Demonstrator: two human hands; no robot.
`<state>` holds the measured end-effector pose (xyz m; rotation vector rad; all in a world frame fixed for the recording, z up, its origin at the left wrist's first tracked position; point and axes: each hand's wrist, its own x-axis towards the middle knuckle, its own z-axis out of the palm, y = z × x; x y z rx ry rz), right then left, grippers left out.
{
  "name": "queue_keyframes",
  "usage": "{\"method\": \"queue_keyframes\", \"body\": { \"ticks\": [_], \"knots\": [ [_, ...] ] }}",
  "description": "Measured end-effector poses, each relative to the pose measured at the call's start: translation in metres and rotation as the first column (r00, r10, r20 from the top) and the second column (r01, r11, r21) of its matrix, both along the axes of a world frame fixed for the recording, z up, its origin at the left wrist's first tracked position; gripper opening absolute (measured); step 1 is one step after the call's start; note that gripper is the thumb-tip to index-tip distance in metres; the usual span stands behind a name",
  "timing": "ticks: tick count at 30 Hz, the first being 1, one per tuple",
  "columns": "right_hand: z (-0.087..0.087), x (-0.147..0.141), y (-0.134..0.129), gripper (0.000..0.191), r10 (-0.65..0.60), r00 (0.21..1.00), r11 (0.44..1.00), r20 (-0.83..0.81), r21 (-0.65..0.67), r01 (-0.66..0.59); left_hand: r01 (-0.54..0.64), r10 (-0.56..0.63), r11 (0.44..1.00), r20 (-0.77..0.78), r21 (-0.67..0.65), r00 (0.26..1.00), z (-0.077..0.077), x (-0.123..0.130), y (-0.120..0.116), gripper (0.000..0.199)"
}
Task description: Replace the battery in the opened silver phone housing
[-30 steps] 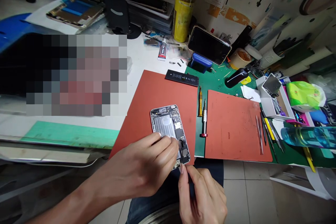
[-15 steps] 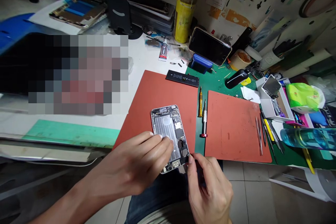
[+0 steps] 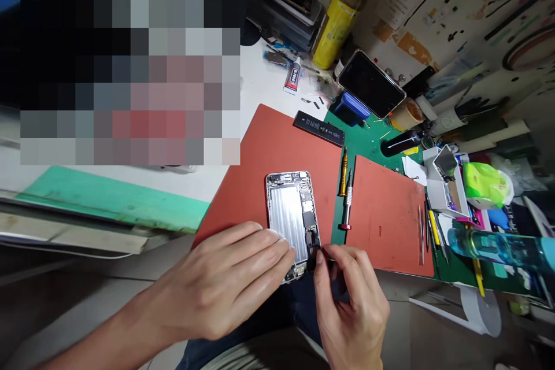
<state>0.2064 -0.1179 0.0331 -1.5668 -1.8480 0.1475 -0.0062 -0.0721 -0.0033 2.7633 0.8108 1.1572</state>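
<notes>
An opened phone [image 3: 288,214], with its silver inner tray and circuit board showing, lies on a red-brown mat [image 3: 249,185], its lower end at the table's front edge. Over its lower left side, my left hand [image 3: 234,277] grips it with fingers together and fairly straight; the thumb is hidden. At the lower right corner, my right hand [image 3: 353,295] has its thumb and index finger pinched together. What lies between those fingertips is too small to make out. A black phone battery [image 3: 319,128] rests at the mat's top right corner.
Right of the mat lie a gold screwdriver [image 3: 344,172] and a silver screwdriver [image 3: 348,202]. A second mat [image 3: 385,219] has tweezers [image 3: 421,237] at its right edge. A glue tube [image 3: 292,76] and an upright phone [image 3: 372,82] are behind. A blurred-out patch covers the left.
My view has shifted, so the bench appears tilted. My left fingers have straightened from a curled pose over the phone. The right hand's pinch stays at the phone's lower right corner.
</notes>
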Motion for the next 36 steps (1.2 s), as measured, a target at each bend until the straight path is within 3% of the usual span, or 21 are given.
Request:
{"method": "queue_keyframes", "body": {
  "ticks": [4,9,18,21,24,27,32,34,36],
  "knots": [
    [0.001,-0.003,-0.004,0.013,0.002,1.0,0.999,0.0,-0.037,-0.002,-0.017,0.016,0.999,0.03,0.04,0.999,-0.008,0.001,-0.004,0.037],
    [0.002,-0.009,-0.015,0.012,0.082,0.992,0.984,-0.098,-0.151,-0.096,-0.024,0.021,0.997,0.049,0.067,0.999,-0.005,0.003,-0.004,0.036],
    [0.0,-0.024,-0.014,0.017,0.126,0.992,0.99,-0.029,-0.065,-0.127,-0.022,0.021,0.993,0.014,0.116,1.0,0.0,0.003,-0.004,0.031],
    [0.0,-0.024,-0.014,0.017,0.086,0.995,0.995,-0.046,-0.046,-0.088,-0.055,0.053,0.996,0.035,0.072,0.998,-0.004,0.003,-0.006,0.029],
    [-0.003,-0.024,-0.014,0.016,0.03,0.998,0.999,-0.063,-0.025,-0.032,-0.125,0.137,0.987,0.132,-0.097,0.982,-0.004,0.002,-0.01,0.029],
    [-0.007,-0.025,-0.013,0.015,-0.007,0.998,1.0,-0.064,0.008,0.008,-0.145,0.226,0.931,0.218,-0.334,0.949,0.003,0.004,-0.013,0.028],
    [-0.012,-0.031,-0.014,0.014,-0.036,0.999,0.995,-0.023,0.088,0.038,-0.135,0.34,0.804,0.262,-0.579,0.903,0.017,0.013,-0.01,0.023],
    [-0.014,-0.034,-0.015,0.012,-0.064,0.998,0.99,-0.014,0.122,0.066,-0.077,0.376,0.718,0.293,-0.692,0.879,0.019,0.017,-0.008,0.025],
    [-0.016,-0.039,-0.017,0.011,-0.097,0.995,0.985,-0.036,0.139,0.101,0.019,0.398,0.578,0.303,-0.816,0.866,0.02,0.02,-0.007,0.029]
  ]
}}
